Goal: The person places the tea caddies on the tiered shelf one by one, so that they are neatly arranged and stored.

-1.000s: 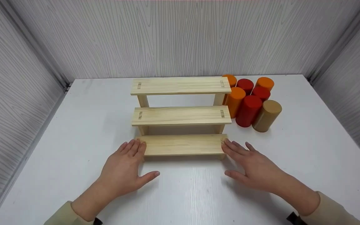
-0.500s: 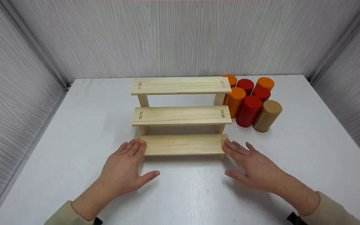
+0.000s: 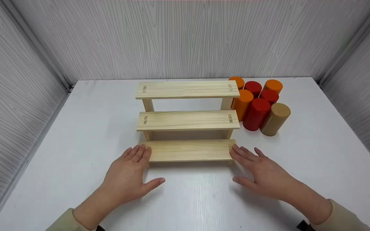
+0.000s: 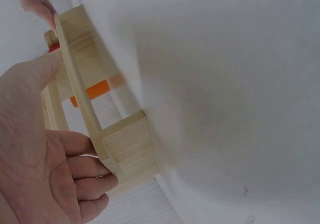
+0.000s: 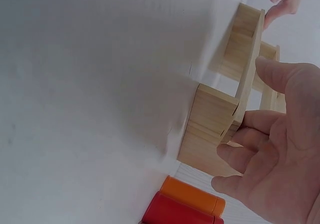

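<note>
Now resting left hand and right hand, wide and straight-fingered, on bottom shelf of wooden rack, near plain coloured cylinders.

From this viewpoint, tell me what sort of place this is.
Probably a walled-in workstation: pale wood-grain panels stand behind and on both sides of a white table bearing a three-tier wooden stand and coloured cylinders.

left sleeve: pale khaki
right sleeve: matching khaki, plain
left wristpiece: black sliver
right wristpiece: black, angular
</note>
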The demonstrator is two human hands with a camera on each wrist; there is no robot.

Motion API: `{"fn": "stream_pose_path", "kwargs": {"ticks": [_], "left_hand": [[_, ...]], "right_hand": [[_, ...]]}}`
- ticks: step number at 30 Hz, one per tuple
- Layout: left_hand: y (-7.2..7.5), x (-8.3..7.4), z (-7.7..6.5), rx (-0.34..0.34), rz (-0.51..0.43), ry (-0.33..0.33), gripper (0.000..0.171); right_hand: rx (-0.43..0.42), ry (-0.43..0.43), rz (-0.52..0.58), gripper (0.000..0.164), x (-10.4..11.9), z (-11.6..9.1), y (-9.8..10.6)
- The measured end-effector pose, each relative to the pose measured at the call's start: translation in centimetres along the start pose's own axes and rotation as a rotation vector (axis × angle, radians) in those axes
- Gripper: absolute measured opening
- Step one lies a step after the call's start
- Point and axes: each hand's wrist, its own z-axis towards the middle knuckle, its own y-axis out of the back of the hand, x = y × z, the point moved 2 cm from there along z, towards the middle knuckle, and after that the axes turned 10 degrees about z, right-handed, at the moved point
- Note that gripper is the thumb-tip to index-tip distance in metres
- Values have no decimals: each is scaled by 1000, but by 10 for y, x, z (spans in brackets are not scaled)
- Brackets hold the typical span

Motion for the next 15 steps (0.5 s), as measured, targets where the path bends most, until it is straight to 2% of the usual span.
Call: {"fn": "stream_pose_path", "kwargs": {"ticks": [8, 15], "left_hand": [[-2, 5, 0, 0, -66, 26, 100], [-3, 15, 6, -23, -104, 57, 103]], "right_hand": [[20, -10, -14, 77, 1, 0, 1], [25, -22, -12, 79, 0, 1, 1]]}}
